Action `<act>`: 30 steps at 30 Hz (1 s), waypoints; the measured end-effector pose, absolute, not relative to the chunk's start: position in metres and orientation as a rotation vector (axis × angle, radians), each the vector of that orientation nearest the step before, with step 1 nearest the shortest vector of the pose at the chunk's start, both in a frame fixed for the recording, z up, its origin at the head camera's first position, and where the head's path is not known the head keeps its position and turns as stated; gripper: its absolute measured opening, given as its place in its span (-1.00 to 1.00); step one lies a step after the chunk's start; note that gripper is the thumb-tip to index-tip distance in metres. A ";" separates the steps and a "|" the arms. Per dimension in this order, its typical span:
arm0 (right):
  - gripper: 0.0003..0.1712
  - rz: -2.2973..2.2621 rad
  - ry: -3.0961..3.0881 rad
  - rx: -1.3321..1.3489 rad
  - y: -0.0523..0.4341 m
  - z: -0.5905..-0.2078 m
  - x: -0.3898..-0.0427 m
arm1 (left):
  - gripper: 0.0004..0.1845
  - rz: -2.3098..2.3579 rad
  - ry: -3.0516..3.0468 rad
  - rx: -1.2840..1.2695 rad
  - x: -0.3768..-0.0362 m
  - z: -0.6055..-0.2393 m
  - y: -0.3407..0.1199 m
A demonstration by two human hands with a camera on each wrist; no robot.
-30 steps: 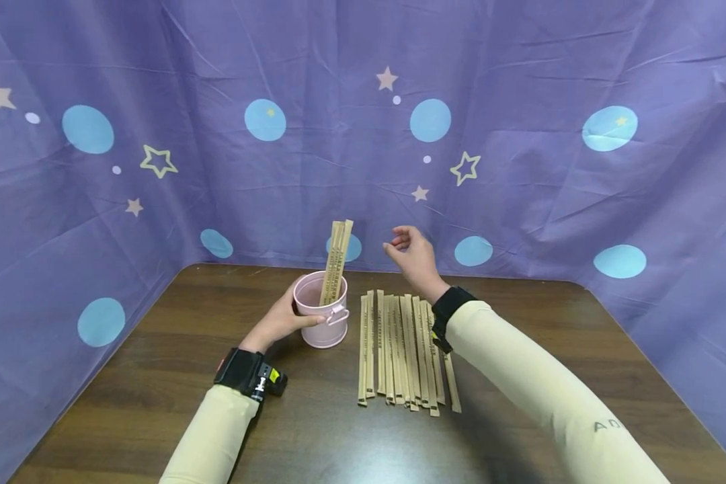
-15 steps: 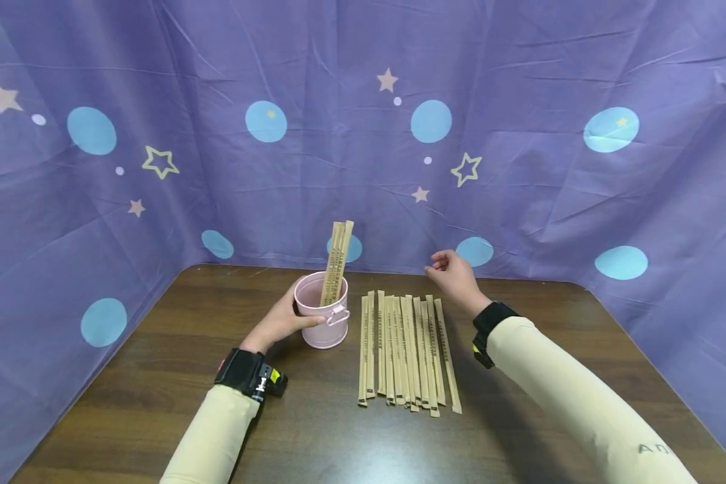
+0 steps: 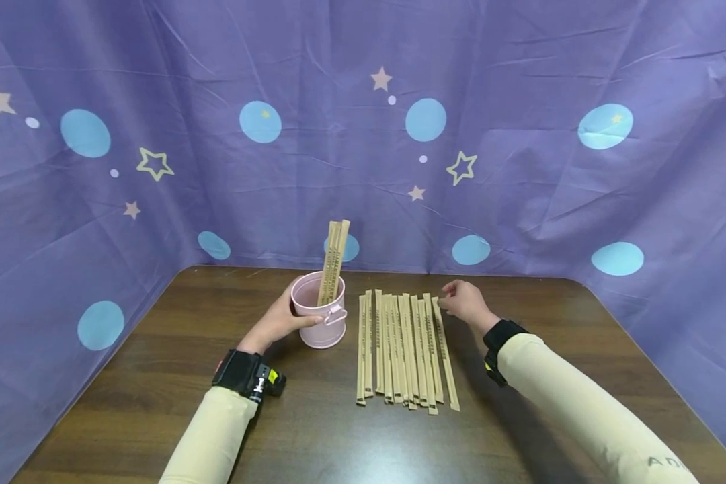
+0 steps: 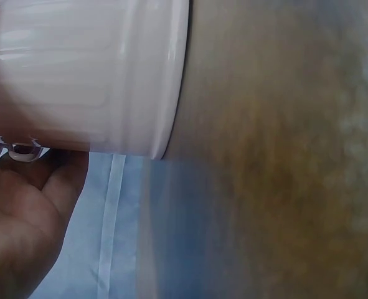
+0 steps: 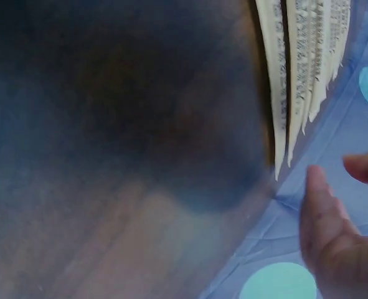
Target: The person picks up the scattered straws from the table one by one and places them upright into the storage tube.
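A small pink bucket (image 3: 319, 319) stands on the dark wooden table (image 3: 157, 376) with two paper-wrapped sticks (image 3: 334, 259) upright in it. My left hand (image 3: 278, 323) grips the bucket's left side; in the left wrist view my palm (image 4: 22, 218) lies against the bucket wall (image 4: 90, 75). Several more wrapped sticks (image 3: 402, 349) lie side by side right of the bucket. My right hand (image 3: 464, 304) is low at the far end of the rightmost stick, its fingers loosely bent and holding nothing. The right wrist view shows those fingers (image 5: 339, 237) just clear of the stick ends (image 5: 302, 56).
A purple cloth (image 3: 520, 134) printed with stars and blue dots hangs behind and along both sides of the table. Bare tabletop shows in front of the sticks and to the right of my right arm.
My right hand has swung from above the sticks near the bucket to the right and down, to the far end of the rightmost stick. The left hand and bucket have stayed put.
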State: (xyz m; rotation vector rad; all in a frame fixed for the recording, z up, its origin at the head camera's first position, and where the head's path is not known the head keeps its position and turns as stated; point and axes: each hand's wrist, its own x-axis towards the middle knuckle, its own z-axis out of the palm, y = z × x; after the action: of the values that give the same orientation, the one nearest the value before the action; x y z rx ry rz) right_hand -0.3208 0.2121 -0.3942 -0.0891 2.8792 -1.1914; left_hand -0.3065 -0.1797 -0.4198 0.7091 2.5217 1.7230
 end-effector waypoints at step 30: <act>-0.56 -1.002 2.775 0.040 0.201 -0.413 -0.313 | -0.02 1.709 2.549 0.701 -0.303 -0.417 -0.179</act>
State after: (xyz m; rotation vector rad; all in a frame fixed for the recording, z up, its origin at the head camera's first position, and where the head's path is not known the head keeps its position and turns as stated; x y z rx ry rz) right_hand -0.3128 0.2008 -0.4132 0.0398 2.7745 -1.0016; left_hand -0.3031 -0.1795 -0.4165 0.7005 2.5492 1.7090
